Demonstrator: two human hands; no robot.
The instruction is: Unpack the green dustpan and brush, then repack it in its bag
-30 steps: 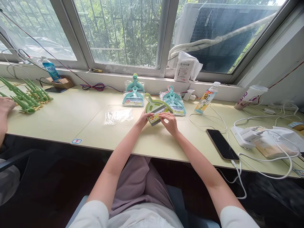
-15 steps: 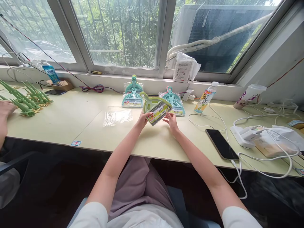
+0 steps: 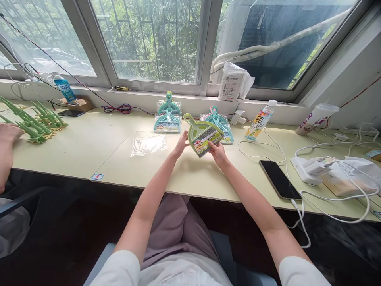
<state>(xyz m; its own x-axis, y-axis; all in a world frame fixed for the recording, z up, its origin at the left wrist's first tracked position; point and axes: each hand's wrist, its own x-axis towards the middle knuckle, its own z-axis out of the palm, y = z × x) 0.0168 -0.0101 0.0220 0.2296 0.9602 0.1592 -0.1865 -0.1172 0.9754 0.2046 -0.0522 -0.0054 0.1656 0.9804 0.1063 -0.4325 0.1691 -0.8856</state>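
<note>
A light-green dustpan (image 3: pixel 194 132), paired with a grey-bristled brush (image 3: pixel 205 151) and crossed by a slanting printed label (image 3: pixel 207 140), is held aloft over the counter (image 3: pixel 125 163), its face turned toward the viewer and its rounded handle pointed up and to the left. The lower right side is gripped by the right hand (image 3: pixel 218 154), thumb over the label; the left edge is flanked closely by the left hand (image 3: pixel 181 145).

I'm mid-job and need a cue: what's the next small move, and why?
Perhaps move the left hand toward the clear plastic wrapping: that hand looks open, the right hand grips the green dustpan set, and the wrapping lies nearby.
</note>
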